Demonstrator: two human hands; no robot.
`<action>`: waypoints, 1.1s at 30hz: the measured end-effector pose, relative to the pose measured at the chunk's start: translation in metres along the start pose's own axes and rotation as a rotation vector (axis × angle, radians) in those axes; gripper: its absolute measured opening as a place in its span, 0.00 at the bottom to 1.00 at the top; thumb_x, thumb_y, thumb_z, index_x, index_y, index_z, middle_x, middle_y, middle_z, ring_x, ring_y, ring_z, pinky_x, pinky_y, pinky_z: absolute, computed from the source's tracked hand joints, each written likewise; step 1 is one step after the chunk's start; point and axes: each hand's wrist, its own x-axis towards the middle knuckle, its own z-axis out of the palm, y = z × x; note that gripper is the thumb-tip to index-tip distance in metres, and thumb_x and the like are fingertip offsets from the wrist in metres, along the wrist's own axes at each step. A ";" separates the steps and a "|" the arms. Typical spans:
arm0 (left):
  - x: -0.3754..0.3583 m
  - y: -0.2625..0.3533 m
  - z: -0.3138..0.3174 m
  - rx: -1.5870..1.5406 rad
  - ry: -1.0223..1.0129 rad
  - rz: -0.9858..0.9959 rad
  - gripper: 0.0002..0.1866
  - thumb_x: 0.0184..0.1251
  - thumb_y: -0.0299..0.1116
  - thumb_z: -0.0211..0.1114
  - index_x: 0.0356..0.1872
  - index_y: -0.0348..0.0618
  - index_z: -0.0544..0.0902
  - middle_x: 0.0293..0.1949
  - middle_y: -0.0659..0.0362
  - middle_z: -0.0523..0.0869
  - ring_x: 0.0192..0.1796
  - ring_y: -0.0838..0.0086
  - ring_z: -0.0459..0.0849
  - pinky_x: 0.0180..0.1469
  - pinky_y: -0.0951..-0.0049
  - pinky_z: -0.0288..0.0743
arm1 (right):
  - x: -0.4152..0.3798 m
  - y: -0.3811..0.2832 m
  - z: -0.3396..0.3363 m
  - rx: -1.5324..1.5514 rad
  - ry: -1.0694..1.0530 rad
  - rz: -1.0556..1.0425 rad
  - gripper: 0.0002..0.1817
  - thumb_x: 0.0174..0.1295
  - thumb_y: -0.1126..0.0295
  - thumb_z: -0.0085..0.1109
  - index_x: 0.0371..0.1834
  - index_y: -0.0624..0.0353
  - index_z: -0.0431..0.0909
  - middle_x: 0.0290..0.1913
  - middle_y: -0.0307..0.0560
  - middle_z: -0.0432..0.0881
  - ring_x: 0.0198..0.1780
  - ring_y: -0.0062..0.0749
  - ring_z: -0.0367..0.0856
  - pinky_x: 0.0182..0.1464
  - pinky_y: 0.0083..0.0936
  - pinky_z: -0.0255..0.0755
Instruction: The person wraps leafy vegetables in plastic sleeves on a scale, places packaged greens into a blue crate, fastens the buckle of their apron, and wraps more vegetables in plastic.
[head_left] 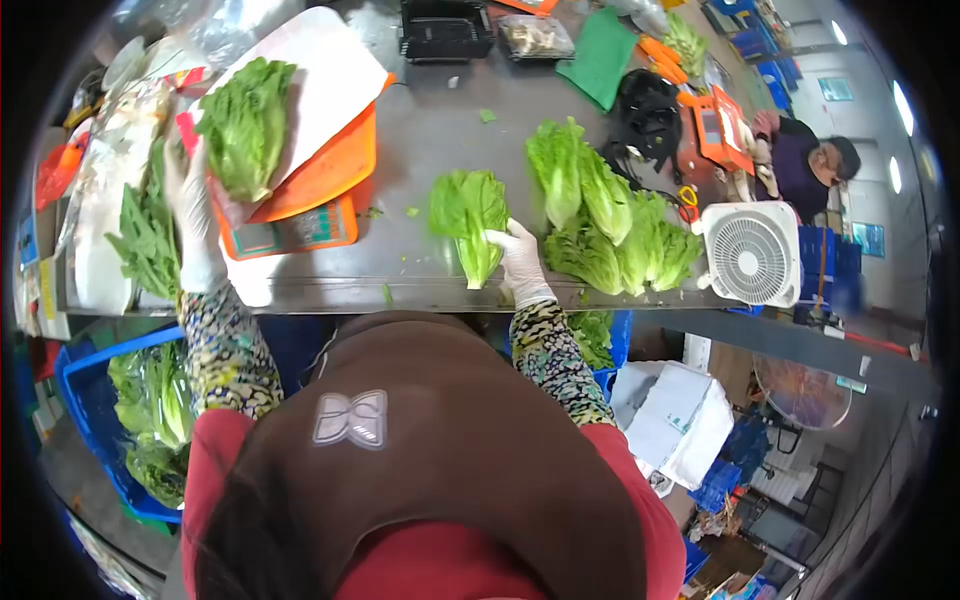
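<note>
My right hand, in a white glove, grips a head of lettuce near its base, just above the grey table. My left hand, also gloved, is beside the orange scale, its fingers stretched out and apart. Close to its fingertips, another lettuce head lies on a white sheet over the scale's orange tray. Loose green leaves are on the other side of that hand. Several more lettuce heads are piled to the right of my right hand.
A white fan stands at the table's right end, near red-handled scissors. Black trays and a green sheet lie at the back. A blue crate of greens is below left. A co-worker is at the far right.
</note>
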 end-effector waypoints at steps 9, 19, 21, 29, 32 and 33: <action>-0.044 -0.035 -0.035 0.327 0.207 -0.078 0.30 0.68 0.33 0.62 0.68 0.37 0.63 0.57 0.51 0.75 0.49 0.73 0.79 0.49 0.73 0.76 | -0.015 -0.115 0.066 0.475 0.233 -0.004 0.26 0.73 0.57 0.37 0.67 0.64 0.63 0.61 0.54 0.74 0.61 0.46 0.73 0.67 0.43 0.65; -0.078 -0.026 -0.030 0.325 0.209 0.033 0.30 0.68 0.30 0.60 0.68 0.32 0.61 0.65 0.46 0.68 0.65 0.65 0.69 0.67 0.69 0.62 | 0.114 -0.127 0.268 -0.137 -0.331 -0.374 0.17 0.55 0.72 0.65 0.47 0.66 0.78 0.42 0.44 0.85 0.41 0.27 0.81 0.47 0.24 0.74; -0.081 -0.013 -0.039 0.401 0.291 0.099 0.30 0.68 0.31 0.60 0.68 0.31 0.61 0.66 0.44 0.68 0.68 0.62 0.67 0.69 0.68 0.60 | 0.170 -0.076 0.274 -0.573 -0.238 -0.498 0.22 0.53 0.64 0.68 0.48 0.67 0.78 0.44 0.49 0.84 0.44 0.30 0.81 0.49 0.27 0.73; -0.099 -0.009 -0.107 0.586 0.482 0.163 0.30 0.61 0.30 0.63 0.66 0.36 0.67 0.63 0.44 0.70 0.66 0.57 0.68 0.68 0.65 0.59 | 0.162 -0.104 0.241 -0.754 -0.117 -0.540 0.23 0.59 0.66 0.64 0.54 0.72 0.76 0.49 0.49 0.83 0.48 0.27 0.79 0.53 0.22 0.71; -0.104 0.001 -0.106 0.549 0.516 0.087 0.30 0.60 0.30 0.63 0.66 0.37 0.67 0.63 0.46 0.71 0.66 0.58 0.68 0.68 0.67 0.59 | 0.191 -0.102 0.214 -1.048 0.143 -0.604 0.35 0.52 0.57 0.70 0.57 0.73 0.74 0.56 0.60 0.80 0.58 0.40 0.78 0.62 0.26 0.67; -0.104 -0.001 -0.106 0.527 0.508 0.095 0.31 0.60 0.30 0.63 0.66 0.37 0.67 0.63 0.46 0.71 0.66 0.59 0.69 0.68 0.67 0.60 | 0.190 -0.104 0.213 -1.048 0.130 -0.512 0.37 0.50 0.55 0.71 0.58 0.72 0.73 0.57 0.61 0.79 0.59 0.41 0.77 0.63 0.27 0.66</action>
